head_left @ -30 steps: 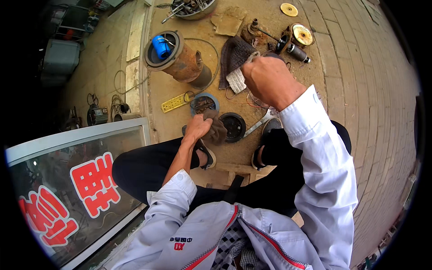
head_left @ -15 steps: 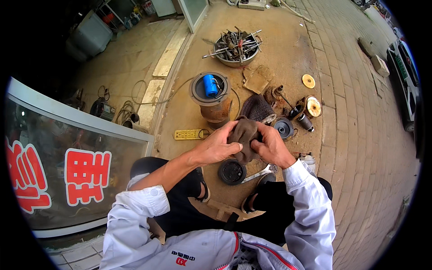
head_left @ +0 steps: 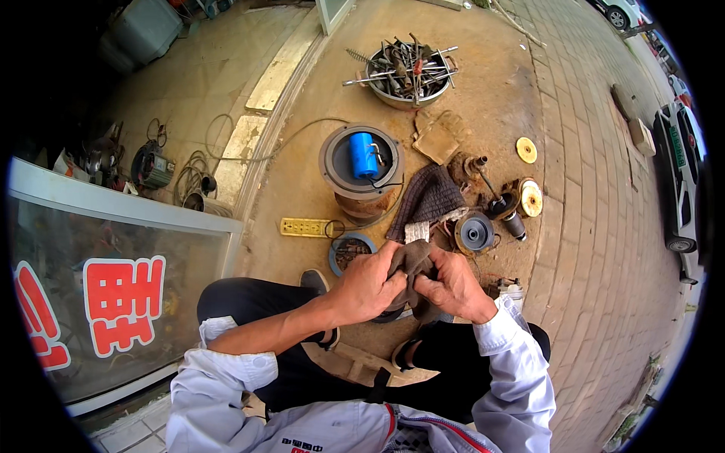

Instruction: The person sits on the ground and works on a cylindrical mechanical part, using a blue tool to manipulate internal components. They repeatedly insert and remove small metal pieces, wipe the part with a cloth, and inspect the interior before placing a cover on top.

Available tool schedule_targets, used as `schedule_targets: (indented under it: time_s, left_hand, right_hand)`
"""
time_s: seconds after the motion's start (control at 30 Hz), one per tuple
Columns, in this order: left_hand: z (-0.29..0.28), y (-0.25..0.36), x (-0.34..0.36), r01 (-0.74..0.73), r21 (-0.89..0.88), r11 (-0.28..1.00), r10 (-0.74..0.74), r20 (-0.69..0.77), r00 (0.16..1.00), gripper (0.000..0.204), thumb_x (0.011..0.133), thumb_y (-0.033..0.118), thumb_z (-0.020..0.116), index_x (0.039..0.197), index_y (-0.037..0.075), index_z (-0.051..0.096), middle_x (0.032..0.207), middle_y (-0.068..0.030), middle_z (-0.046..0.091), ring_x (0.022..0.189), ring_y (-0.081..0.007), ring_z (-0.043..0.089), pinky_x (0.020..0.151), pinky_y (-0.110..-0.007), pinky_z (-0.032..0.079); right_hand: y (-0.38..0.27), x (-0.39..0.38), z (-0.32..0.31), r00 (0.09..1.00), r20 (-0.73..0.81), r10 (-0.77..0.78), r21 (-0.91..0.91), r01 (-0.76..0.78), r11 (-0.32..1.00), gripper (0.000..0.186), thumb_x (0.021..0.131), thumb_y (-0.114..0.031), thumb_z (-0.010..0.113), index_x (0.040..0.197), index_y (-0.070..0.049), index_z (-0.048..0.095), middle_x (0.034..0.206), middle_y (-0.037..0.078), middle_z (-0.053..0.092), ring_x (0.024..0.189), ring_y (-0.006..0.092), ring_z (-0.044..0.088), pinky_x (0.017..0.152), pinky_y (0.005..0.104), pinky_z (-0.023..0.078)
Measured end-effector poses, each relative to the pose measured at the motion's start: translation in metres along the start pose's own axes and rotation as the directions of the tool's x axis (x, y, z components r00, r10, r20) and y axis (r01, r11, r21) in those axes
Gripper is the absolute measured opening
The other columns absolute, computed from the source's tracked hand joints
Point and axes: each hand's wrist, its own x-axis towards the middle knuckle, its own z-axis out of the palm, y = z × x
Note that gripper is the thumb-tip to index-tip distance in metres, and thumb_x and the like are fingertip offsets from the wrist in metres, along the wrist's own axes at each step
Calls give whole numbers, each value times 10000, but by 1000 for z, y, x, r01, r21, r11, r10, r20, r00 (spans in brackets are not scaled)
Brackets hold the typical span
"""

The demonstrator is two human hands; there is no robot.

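Brown cloth [head_left: 411,259], gripped from both sides by the left hand [head_left: 362,285] and right hand [head_left: 462,287] above the ground [head_left: 302,189], is probably best handled with even tension, clear of the blue-rimmed dish [head_left: 334,257] and ribbed textile [head_left: 427,200].

Left hand [head_left: 362,288] and right hand [head_left: 459,288] close together, both gripping, thumbs [head_left: 394,285] pointing inward, forearms [head_left: 279,331] angled inward

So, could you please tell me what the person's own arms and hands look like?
Both the left hand and the right hand are bare, with no gloves. The loose, creased sleeves are whitish: the left sleeve ends partway up the forearm, leaving it bare, while the right sleeve reaches close to the wrist. No cables or markings show on either sleeve.
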Motion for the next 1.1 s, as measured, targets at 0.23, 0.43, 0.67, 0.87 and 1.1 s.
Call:
schedule_targets:
  time_s: [0.23, 0.43, 0.67, 0.87, 1.1]
  left_hand:
    - [-11, 0, 9, 55, 248, 967, -55, -8, 998, 383, 999, 317, 616, 1100, -50, 573, 773, -275, 665, 765, -477, 676, 680, -527, 525]
    - [-22, 9, 13, 84, 324, 942, -97, 26, 995, 434, 1011, 398, 621, 983, -35, 597, 766, -269, 661, 743, -471, 673, 638, -530, 515]
    - [-17, -5, 10, -20, 216, 976, 18, 10, 1000, 274, 991, 233, 654, 982, -31, 581, 855, -274, 658, 811, -447, 682, 661, -492, 514]
    - [-26, 3, 5, -26, 138, 990, 30, -21, 999, 272, 892, 114, 714, 1090, -52, 629, 933, -234, 678, 815, -397, 693, 704, -449, 537]
    - [-46, 11, 8, -20, 360, 933, 69, -126, 990, 338, 845, 166, 788, 1103, -14, 666, 982, -184, 695, 798, -304, 716, 700, -425, 553]
  right_hand:
    - [10, 13, -6, 990, 136, 48, -51, -41, 998, 255, 856, -178, 718, 861, 45, 594, 644, 192, 538, 553, 257, 520, 552, 400, 459]
    - [6, 22, -19, 976, 217, 27, -108, -4, 994, 367, 890, -277, 778, 815, 28, 587, 638, 184, 533, 548, 245, 510, 552, 400, 454]
    - [6, 24, -29, 976, 210, 58, -111, -35, 993, 307, 904, -264, 800, 873, 14, 674, 618, 133, 541, 556, 191, 500, 557, 391, 434]
    - [-15, 26, -46, 982, 185, 43, -237, 2, 972, 304, 832, -199, 848, 961, 37, 707, 842, 142, 611, 783, 291, 589, 686, 415, 460]
    - [0, 25, -48, 985, 168, 49, -431, 29, 902, 285, 758, -151, 861, 901, 22, 685, 870, 182, 611, 812, 350, 629, 723, 419, 493]
